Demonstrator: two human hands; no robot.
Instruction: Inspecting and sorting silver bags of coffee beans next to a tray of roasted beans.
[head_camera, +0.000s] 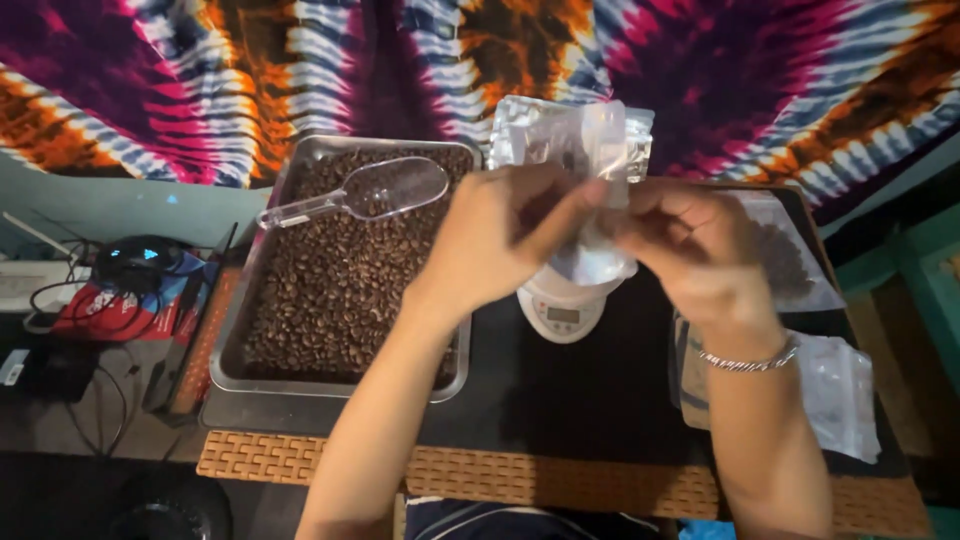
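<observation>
Pinching the silvery pouch (575, 150) with left hand (500, 240) and right hand (690, 245), we are risking it slipping onto the scale (562, 312), spilling beans.

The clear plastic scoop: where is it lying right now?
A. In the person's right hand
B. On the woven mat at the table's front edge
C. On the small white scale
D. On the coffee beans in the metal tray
D: the clear plastic scoop rests on the coffee beans in the metal tray, while both hands hold a clear pouch above the scale.
</observation>
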